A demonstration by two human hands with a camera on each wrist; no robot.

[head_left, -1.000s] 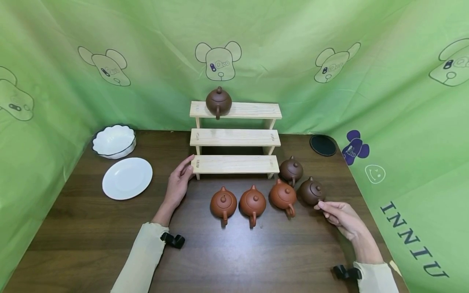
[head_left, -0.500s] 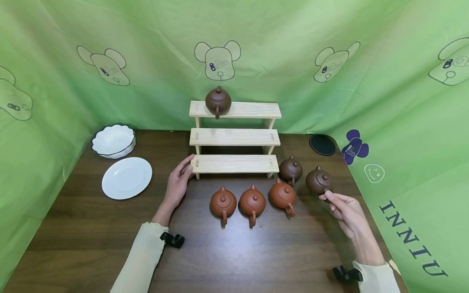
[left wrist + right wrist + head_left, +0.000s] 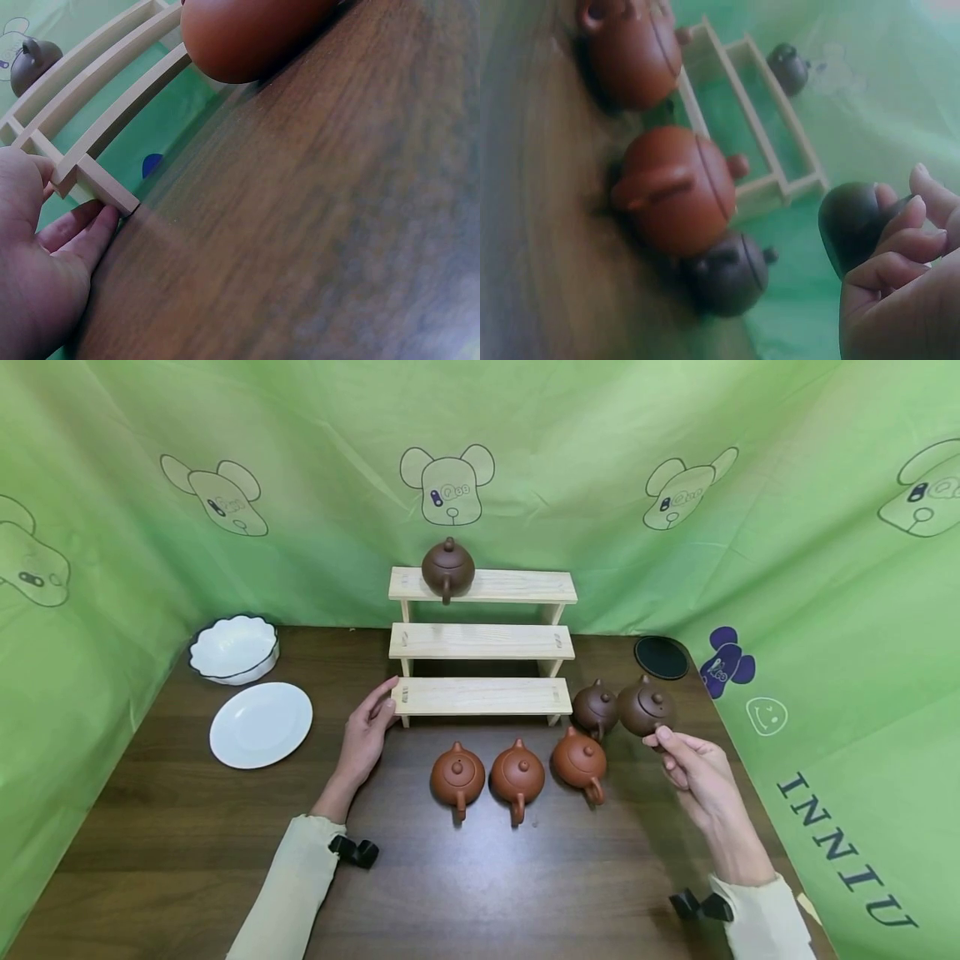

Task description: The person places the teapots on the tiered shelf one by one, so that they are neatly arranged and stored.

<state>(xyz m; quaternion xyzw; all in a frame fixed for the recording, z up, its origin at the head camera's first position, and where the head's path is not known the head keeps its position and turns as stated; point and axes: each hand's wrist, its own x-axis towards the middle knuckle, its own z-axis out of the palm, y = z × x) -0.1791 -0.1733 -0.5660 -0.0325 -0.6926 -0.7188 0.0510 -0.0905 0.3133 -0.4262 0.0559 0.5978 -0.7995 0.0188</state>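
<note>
My right hand [image 3: 699, 777] pinches the handle of a dark brown teapot [image 3: 647, 708], which is raised off the table in the right wrist view. My left hand [image 3: 365, 737] grips the left end of the lowest step of a three-tier wooden shelf [image 3: 480, 697]; in the left wrist view its fingertips [image 3: 101, 225] are against the shelf's leg. Another dark brown teapot [image 3: 447, 568] sits on the top tier. A third dark one [image 3: 596, 708] stands right of the shelf. In front are three reddish-brown teapots [image 3: 457, 777], handles toward me.
A white scalloped bowl [image 3: 234, 650] and a white oval plate [image 3: 261, 725] stand at the left. A round black coaster-like disc [image 3: 662, 657] lies at the back right. Green printed cloth [image 3: 315, 543] hangs round the back and sides of the wooden table [image 3: 480, 893].
My right hand has lifted the dark teapot from beside the reddish one, moving it right, then up and farther back. The left hand and the shelf stay put.
</note>
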